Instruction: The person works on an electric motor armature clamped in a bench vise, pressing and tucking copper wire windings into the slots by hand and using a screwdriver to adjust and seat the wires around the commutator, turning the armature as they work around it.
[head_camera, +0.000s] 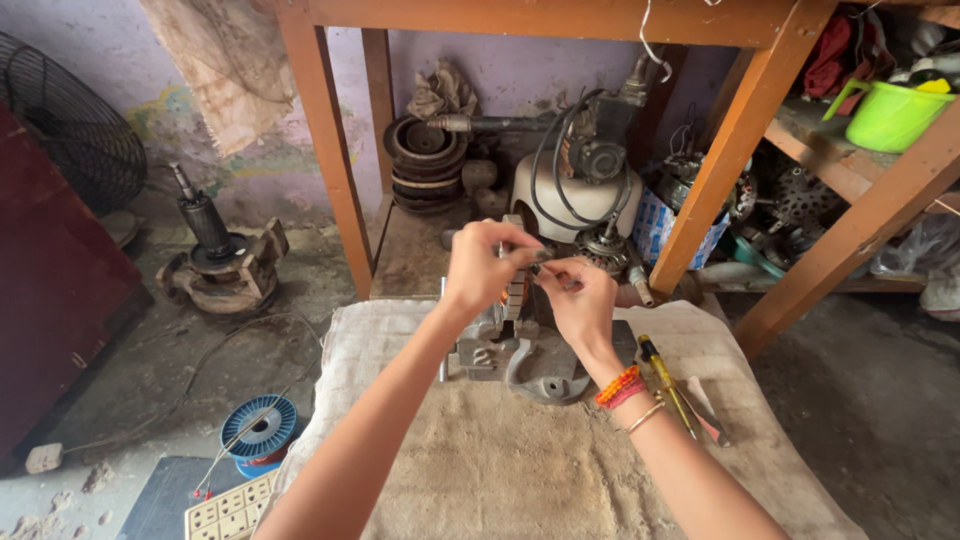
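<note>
A grey metal motor housing (520, 350) sits on the sackcloth-covered tabletop (520, 460), and both hands work just above it. The left hand (480, 265) is curled, fingertips pinched on a small dark part (540, 257) over the housing's top. The right hand (578, 300), just right of it, is likewise closed, pinching something thin I cannot make out. A yellow-handled screwdriver (665, 385) lies right of the housing; a blue wire spool (259, 428) stands on the floor to its left.

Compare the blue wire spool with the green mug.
The blue wire spool sits low on the floor, left of the cloth; the green mug stands high on the wooden shelf at right. The spool is a flat disc lying on its side; the mug is upright, with a handle. Neither is touched.
</note>
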